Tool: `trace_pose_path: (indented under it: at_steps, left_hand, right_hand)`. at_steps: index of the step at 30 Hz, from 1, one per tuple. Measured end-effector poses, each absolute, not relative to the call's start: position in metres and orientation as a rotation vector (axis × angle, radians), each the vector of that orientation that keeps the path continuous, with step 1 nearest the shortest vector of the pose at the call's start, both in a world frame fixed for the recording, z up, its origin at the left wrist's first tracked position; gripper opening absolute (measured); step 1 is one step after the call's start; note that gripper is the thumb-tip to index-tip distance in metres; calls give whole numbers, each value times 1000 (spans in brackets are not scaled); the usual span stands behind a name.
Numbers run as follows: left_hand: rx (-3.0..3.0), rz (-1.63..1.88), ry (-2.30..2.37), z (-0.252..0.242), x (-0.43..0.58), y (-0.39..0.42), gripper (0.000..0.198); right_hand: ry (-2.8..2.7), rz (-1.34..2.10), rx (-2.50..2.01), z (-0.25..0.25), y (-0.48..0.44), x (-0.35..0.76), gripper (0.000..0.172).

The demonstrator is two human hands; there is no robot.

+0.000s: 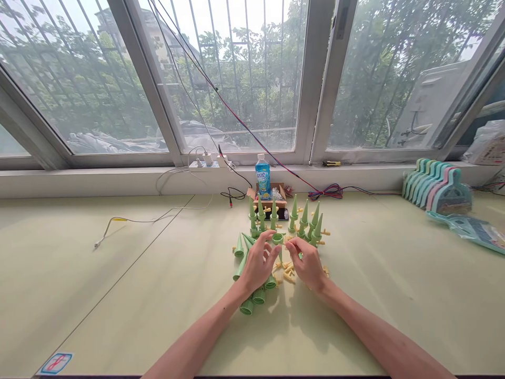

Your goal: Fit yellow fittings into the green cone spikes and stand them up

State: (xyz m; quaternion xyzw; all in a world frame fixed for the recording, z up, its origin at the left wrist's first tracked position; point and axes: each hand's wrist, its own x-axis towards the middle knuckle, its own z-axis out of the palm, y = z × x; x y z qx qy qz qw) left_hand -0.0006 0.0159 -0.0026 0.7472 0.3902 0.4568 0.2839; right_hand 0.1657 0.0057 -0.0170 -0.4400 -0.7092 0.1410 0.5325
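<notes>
My left hand point(259, 259) is closed round the side of a green cone point(278, 238), whose open ring end faces up and whose tip points down. Just right of it, my right hand point(305, 259) has its fingertips pinched together near the ring; what they hold is too small to make out. Below and between the hands lies a small pile of yellow pieces point(289, 276). Loose green cones point(246, 306) lie left of and under my left hand. Behind the hands, several green cones point(294, 213) stand upright with yellow pieces in their sides.
A blue bottle point(263, 178) stands by a small cardboard box point(280, 192), with a dark phone point(282, 214) in front. Coiled cables point(325, 192) lie near the sill. Pastel hangers point(432, 184) stand at the right. A white cable point(138, 220) crosses the table's left side.
</notes>
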Motion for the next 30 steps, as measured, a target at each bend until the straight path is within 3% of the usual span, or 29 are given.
trace_pose_path:
  at_steps: [21, 30]
  left_hand:
    - [1575, 1147, 947, 5, 0, 14, 45]
    - [1645, 1117, 997, 7, -2, 13, 37]
  right_hand:
    - [-1728, 410, -989, -13, 3, 164, 26]
    - [-1729, 431, -1011, -14, 5, 166, 27]
